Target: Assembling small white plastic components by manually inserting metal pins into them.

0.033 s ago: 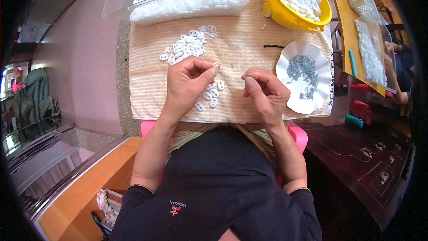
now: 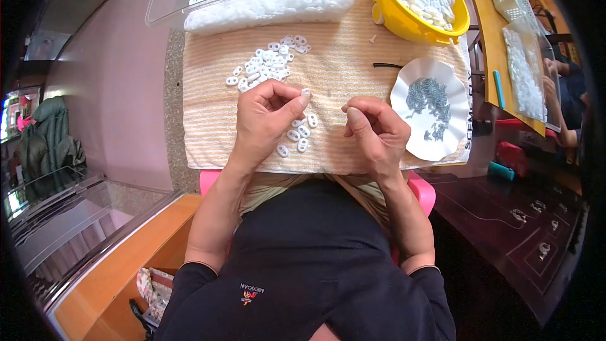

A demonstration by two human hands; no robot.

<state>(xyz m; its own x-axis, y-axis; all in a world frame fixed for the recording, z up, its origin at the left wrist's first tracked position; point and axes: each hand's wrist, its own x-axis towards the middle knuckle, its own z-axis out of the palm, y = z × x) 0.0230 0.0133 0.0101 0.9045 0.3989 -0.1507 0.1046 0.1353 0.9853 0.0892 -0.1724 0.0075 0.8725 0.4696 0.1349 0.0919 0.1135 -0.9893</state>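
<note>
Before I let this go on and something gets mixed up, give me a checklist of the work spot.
1. Left hand pinched, thumb to finger: ok; what it holds: cannot tell.
2. Right hand holding a piece: cannot tell, the fingertips hide it.
3. Small grey pieces in the white fluted plate, beside the right hand: ok.
4. Two-holed white pieces all in one group: not ok; a pile lies farther off, a smaller cluster nearer.
5. White groups apart from the plate: ok.
</note>
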